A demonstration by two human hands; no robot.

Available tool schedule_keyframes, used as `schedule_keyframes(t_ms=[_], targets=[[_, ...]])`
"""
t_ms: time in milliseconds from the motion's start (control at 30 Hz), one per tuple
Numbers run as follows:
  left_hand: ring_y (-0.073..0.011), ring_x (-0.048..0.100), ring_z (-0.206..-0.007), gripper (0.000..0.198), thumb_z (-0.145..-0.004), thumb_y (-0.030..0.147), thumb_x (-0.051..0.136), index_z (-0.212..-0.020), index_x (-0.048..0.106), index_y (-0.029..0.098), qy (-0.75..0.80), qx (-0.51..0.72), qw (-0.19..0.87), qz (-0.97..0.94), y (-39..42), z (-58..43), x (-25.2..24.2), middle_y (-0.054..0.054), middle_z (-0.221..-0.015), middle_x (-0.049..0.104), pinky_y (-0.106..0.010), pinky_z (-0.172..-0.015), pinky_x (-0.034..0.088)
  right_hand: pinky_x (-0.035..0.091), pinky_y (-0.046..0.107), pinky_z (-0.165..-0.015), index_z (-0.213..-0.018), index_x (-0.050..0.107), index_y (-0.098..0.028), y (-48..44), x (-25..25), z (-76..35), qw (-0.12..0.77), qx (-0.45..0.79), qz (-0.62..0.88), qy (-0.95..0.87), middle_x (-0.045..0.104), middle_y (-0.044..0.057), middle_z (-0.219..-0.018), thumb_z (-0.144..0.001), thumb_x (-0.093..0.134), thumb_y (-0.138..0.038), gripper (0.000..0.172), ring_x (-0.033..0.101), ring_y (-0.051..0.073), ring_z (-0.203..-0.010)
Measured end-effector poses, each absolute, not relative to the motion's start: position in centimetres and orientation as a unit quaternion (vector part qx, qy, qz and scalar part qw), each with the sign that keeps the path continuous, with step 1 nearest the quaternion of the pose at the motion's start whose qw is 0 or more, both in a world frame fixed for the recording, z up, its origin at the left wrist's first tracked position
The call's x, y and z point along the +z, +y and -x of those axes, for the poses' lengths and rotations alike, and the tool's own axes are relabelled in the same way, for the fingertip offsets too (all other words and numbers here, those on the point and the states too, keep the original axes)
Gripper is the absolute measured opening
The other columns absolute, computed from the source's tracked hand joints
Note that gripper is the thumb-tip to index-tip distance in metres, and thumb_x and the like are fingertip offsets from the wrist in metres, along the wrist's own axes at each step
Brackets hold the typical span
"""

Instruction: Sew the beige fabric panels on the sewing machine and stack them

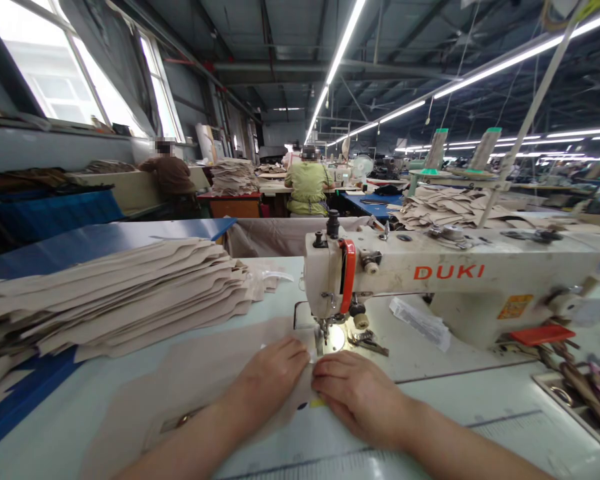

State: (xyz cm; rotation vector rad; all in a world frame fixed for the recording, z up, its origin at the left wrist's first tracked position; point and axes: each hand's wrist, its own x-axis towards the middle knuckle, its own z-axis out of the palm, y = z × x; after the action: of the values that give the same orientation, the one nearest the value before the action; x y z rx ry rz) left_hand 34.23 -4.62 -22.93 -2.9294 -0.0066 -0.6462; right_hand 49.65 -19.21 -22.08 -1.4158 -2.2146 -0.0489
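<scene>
A beige fabric piece (195,367) lies flat on the sewing machine table, its right edge at the presser foot (322,333). My left hand (275,370) rests on this piece just left of the needle area, fingers bent and pressed together on the cloth. A small white bit shows at its fingertips. My right hand (355,393) sits right beside it, in front of the lit needle plate, with curled fingers closed at the fabric's edge. Its fingertips are partly hidden. The white sewing machine (390,267) stands directly beyond both hands.
A tall stack of beige fabric pieces (145,287) lies at the left. White labels (420,323) rest on the machine bed. A tray (575,407) with straps and rings sits at the right. Thread cones (436,152) stand behind. Two co-workers sit farther off, one in a yellow-green top (307,183).
</scene>
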Motion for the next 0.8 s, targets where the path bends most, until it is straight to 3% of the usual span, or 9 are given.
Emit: schedule_keyframes(t_ms=[267,800], targets=[[-0.0196,0.061,-0.081,0.023,-0.089,-0.001,0.046,-0.084,0.062,0.014,-0.001,-0.236,0.096,0.967,-4.75,-34.05,-22.77,-0.005,-0.085,0.066,-0.032,-0.077,0.055,0.046,0.030,-0.097,-0.101,0.065,-0.016,-19.30,-22.31,-49.69,0.278,-0.003,0.518,-0.809,0.070,0.008,-0.101,-0.092,0.047,-0.013,0.021,0.060,0.019,-0.103],[-0.0229,0.061,-0.085,0.017,-0.084,-0.001,0.055,-0.088,0.061,0.014,-0.021,-0.183,0.066,0.981,-4.85,-34.28,-22.98,-0.006,-0.089,0.066,-0.037,-0.078,0.054,0.045,0.030,-0.097,-0.099,0.066,-0.016,-19.24,-22.38,-49.63,0.275,0.006,0.526,-0.805,0.069,0.008,-0.100,-0.091,0.047,-0.012,0.020,0.060,0.019,-0.102]])
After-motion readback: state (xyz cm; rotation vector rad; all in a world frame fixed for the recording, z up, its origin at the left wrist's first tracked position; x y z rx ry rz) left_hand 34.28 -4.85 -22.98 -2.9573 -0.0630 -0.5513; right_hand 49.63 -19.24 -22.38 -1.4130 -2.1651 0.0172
